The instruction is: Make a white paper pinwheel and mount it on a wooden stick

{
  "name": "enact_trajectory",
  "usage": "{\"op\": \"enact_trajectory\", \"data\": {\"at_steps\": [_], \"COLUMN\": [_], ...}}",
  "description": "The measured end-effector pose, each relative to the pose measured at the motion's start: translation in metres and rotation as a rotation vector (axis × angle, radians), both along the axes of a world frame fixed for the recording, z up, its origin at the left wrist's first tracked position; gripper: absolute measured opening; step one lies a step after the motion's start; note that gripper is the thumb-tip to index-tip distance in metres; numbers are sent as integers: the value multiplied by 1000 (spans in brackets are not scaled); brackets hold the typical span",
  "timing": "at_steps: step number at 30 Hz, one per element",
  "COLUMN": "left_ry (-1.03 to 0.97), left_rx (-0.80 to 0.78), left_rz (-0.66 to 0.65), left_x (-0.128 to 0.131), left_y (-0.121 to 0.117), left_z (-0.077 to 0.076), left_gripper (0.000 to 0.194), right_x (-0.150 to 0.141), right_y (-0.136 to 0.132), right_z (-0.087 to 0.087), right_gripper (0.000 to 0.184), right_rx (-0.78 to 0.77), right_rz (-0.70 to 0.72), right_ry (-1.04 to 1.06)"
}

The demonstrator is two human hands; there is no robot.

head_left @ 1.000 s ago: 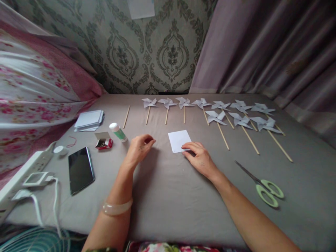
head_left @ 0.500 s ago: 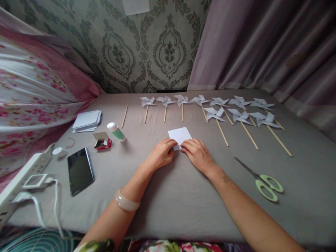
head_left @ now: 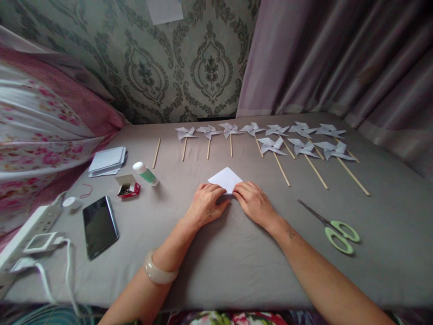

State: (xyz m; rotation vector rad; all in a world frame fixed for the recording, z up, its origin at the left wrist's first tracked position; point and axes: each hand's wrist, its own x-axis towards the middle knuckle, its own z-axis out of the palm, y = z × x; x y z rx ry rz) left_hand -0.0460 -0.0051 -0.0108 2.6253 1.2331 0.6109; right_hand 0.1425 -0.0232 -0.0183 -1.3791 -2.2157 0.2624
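Note:
A small white paper square (head_left: 226,178) lies on the grey surface (head_left: 237,262), turned like a diamond. My left hand (head_left: 207,205) and my right hand (head_left: 252,201) meet at its near corner. Their fingers are curled and pressed onto the paper's near edges. A pale bangle sits on my left wrist. Beyond the paper, several white paper pinwheels (head_left: 270,145) on wooden sticks lie in rows.
Green-handled scissors (head_left: 329,225) lie to the right. To the left are a glue stick (head_left: 145,173), a small red box (head_left: 126,186), a stack of white paper squares (head_left: 107,160), a loose stick (head_left: 156,152), a black phone (head_left: 99,225) and a white power strip (head_left: 30,230).
My left hand came from the left to the paper and joined my right hand. The square has been turned from flat-sided to corner-on.

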Motion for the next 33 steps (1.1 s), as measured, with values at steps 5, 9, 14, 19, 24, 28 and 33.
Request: {"op": "enact_trajectory", "data": {"at_steps": [5,9,14,19,24,28,33], "left_ry": [-25,-60,-86,-74,-8,-35,-46], "left_rx": [33,12,-31,-29,6,-12,-34], "left_rz": [32,51,62,38,-13,-27,-27], "left_x": [4,4,5,2,0,1,2], "left_y": [1,1,-1,3,7,6,4], "left_z": [-5,-5,0,-3,-10,-11,-10], "left_gripper": [16,14,22,31,24,25,25], "right_x": [-3,-5,-6,-7,-10,-11,-10], "right_y": [-2,-1,1,7,13,20,26], "right_z": [0,0,-2,-3,0,3,1], "right_gripper": [13,12,12,13,13,14,15], "right_rx": [-31,-19,-32,-61,-126,-163,-157], "right_rz": [-58,-77,-99,-171,-262,-303,-317], "right_ry": [80,96,136,213,230,162,123]}}
